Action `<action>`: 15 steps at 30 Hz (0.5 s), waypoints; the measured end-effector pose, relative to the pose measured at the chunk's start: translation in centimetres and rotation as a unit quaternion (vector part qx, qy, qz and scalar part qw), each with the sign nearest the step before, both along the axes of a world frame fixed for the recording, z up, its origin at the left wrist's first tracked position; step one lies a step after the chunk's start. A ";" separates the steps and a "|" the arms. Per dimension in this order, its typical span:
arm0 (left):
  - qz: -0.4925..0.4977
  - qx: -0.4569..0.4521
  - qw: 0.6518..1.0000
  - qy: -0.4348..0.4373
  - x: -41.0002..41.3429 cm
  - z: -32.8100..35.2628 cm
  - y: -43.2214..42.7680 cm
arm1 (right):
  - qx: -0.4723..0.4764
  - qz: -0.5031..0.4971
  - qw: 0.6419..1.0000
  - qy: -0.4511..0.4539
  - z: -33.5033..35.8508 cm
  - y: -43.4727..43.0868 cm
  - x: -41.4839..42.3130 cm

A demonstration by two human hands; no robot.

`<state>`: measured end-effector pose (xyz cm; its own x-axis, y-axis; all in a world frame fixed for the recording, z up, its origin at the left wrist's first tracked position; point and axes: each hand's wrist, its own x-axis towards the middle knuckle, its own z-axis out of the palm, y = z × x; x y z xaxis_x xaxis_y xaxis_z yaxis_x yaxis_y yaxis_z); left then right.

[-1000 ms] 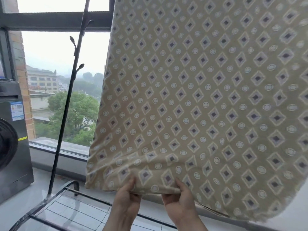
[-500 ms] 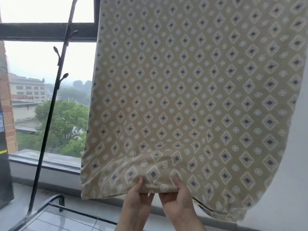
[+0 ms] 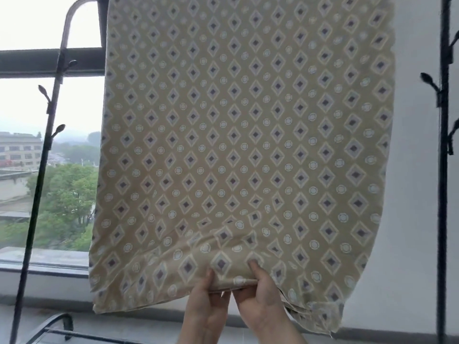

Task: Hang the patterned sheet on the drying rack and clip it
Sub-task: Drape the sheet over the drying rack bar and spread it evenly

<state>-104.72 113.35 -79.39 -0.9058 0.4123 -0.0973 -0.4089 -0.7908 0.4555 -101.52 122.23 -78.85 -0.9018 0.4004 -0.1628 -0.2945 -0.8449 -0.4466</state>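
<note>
The patterned sheet (image 3: 243,135), beige with purple diamonds and white rings, hangs down from above the frame and fills the middle of the view. Its top edge is out of sight. Both hands pinch its bottom hem side by side: my left hand (image 3: 207,309) with thumb on the front of the cloth, my right hand (image 3: 260,301) just to its right. The drying rack's dark left post (image 3: 37,184) with hook pegs leans at the left. Another rack post (image 3: 443,184) stands upright at the far right. No clip is visible.
A window (image 3: 49,115) with a dark frame lies behind the left post, its sill (image 3: 42,259) below. A white wall (image 3: 417,194) is behind the sheet on the right. The rack's curved lower bar (image 3: 57,324) shows at the bottom left.
The view has swung right and up: the washing machine at the left has left the frame and the right rack post has appeared. Both hands keep hold of the hem.
</note>
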 end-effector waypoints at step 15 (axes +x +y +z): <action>-0.079 0.053 0.995 -0.044 0.2 -5.7 6.1 | -0.044 -0.125 0.991 -0.020 -3.3 8.2 3.5</action>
